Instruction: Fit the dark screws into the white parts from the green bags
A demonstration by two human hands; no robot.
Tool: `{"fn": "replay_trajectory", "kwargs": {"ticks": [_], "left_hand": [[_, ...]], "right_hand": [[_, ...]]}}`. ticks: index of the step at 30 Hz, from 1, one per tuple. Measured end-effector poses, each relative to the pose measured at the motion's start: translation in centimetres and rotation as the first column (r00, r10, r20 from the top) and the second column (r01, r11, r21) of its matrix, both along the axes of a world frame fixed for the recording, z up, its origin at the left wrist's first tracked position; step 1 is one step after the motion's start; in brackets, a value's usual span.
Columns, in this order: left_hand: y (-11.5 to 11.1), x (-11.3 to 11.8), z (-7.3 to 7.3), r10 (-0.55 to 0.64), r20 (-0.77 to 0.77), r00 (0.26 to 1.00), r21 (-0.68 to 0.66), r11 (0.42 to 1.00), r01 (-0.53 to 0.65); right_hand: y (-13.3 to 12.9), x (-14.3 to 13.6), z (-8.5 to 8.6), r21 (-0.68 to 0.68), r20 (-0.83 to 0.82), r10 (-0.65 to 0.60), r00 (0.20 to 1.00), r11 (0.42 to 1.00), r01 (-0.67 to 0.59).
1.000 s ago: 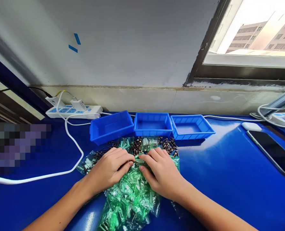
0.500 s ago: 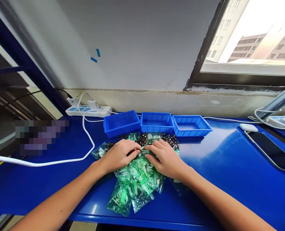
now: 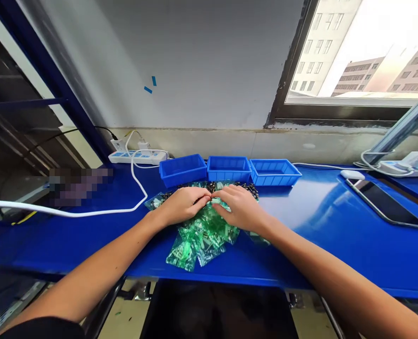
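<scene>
My left hand (image 3: 183, 203) is over the left of a pile of clear and green plastic bags (image 3: 209, 230). Its thumb and fingers press together in a pinch; anything between the tips is too small to make out. Facing it, my right hand (image 3: 243, 207) rests over the right side of the pile, its fingers stretched toward the left fingertips and its thumb apart below. The bags contain small pale pieces. Behind my hands lie many small dark metal parts, screw-like in shape (image 3: 250, 190), partly hidden by my fingers.
Three blue bins, left (image 3: 183, 178), middle (image 3: 229, 175) and right (image 3: 277, 180), stand in a row behind the pile. A white cable (image 3: 78, 214) crosses the blue table (image 3: 99, 240) from a power strip (image 3: 156, 155). At right lie a phone (image 3: 385, 202) and a white case (image 3: 352, 175).
The camera view has shifted, so the table sits higher and its front edge with a dark seat below shows. My fingertips have come closer together over the bags.
</scene>
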State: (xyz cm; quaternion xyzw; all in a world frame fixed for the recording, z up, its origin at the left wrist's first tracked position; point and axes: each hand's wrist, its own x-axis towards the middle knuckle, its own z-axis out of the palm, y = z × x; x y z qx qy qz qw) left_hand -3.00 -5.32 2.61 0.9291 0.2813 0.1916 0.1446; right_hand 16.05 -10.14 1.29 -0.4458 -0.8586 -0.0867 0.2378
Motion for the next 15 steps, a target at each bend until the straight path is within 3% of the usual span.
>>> {"fn": "replay_trajectory", "kwargs": {"ticks": [4, 8, 15], "left_hand": [[-0.4, 0.7, -0.1, 0.008, 0.021, 1.000, -0.027, 1.000, -0.007], [-0.3, 0.8, -0.1, 0.000, 0.038, 0.999, -0.029, 1.000, 0.001], [1.5, 2.4, 0.8, -0.009, 0.083, 0.996, -0.026, 1.000, 0.011]], "right_hand": [[-0.1, -0.3, 0.4, 0.077, -0.020, -0.082, 0.996, 0.994, 0.083], [0.1, -0.1, 0.7, 0.079, -0.031, -0.080, 0.996, 0.993, 0.082], [0.6, 0.4, 0.9, 0.089, -0.094, -0.203, 0.975, 0.973, 0.211]]}}
